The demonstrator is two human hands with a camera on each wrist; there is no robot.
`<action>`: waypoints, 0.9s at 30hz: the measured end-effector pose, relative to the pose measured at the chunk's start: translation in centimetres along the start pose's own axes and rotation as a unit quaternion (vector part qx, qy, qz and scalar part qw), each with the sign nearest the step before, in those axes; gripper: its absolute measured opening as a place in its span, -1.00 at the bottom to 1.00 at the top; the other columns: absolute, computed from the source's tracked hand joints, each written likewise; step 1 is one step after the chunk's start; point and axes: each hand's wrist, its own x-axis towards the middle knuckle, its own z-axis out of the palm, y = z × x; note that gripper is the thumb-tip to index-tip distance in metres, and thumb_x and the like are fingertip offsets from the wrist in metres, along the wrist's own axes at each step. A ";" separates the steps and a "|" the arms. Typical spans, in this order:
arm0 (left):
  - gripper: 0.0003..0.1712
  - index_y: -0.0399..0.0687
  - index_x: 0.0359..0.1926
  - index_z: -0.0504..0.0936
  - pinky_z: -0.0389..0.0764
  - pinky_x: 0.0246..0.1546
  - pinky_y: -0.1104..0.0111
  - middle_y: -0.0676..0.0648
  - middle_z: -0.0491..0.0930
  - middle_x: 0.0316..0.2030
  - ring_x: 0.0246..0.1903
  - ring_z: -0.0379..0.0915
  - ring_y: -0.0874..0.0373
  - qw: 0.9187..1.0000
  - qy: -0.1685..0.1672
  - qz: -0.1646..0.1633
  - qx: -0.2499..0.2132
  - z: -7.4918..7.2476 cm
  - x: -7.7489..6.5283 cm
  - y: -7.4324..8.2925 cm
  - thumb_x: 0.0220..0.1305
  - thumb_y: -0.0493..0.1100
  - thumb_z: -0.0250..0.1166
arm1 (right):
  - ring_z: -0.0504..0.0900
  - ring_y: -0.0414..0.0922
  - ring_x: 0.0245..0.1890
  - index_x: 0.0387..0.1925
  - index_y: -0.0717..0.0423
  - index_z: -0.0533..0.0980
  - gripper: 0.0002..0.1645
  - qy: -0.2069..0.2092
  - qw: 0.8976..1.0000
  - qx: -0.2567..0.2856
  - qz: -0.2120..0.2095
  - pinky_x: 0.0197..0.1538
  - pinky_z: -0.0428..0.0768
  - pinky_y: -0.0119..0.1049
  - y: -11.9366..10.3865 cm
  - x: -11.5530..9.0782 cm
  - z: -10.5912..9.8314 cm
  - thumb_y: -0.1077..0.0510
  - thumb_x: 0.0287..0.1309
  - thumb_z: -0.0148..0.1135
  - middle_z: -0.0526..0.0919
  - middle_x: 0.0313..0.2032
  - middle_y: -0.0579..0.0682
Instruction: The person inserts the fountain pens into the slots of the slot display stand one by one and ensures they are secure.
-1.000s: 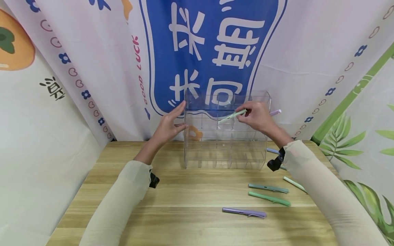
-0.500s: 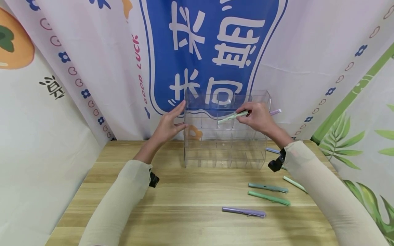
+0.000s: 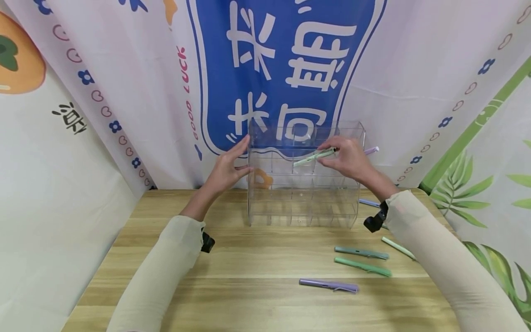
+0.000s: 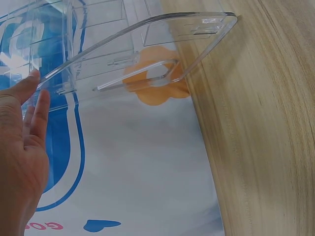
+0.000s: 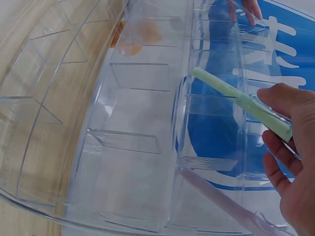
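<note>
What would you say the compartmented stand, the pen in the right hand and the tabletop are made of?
Stand: clear, glossy plastic, probably acrylic; the backdrop shows through and edges glint.
Held pen: likely smooth plastic, perhaps painted metal; even pale green, soft sheen.
Tabletop: wood or wood-look laminate; grain shows, finish unclear.

This looks like a curtained-off desk corner: a wood-grain table [image 3: 249, 286], bearing pens [image 3: 362, 267] and a clear rack [image 3: 304, 212], stands among hanging cloths [image 3: 406, 69] printed with a blue panel [image 3: 282, 53] of white characters, pink lettering [image 3: 185, 87], an orange fruit [image 3: 31, 69] and green leaves [image 3: 469, 188]. Whether it belongs to a home or a studio cannot be told.
</note>
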 end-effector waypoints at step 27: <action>0.05 -0.19 0.63 0.18 0.77 0.02 0.24 -0.06 0.07 0.65 0.57 0.18 -0.09 1.000 0.000 -0.009 0.008 0.1 0.2 0.0 0.21 -0.51 0.49 | 0.78 0.10 -0.05 -0.12 0.24 0.77 -0.56 0.018 0.989 -0.016 -0.149 0.04 0.73 0.03 -3.9 -4.1 -2.5 0.29 -0.12 0.72 0.83 -0.09 0.12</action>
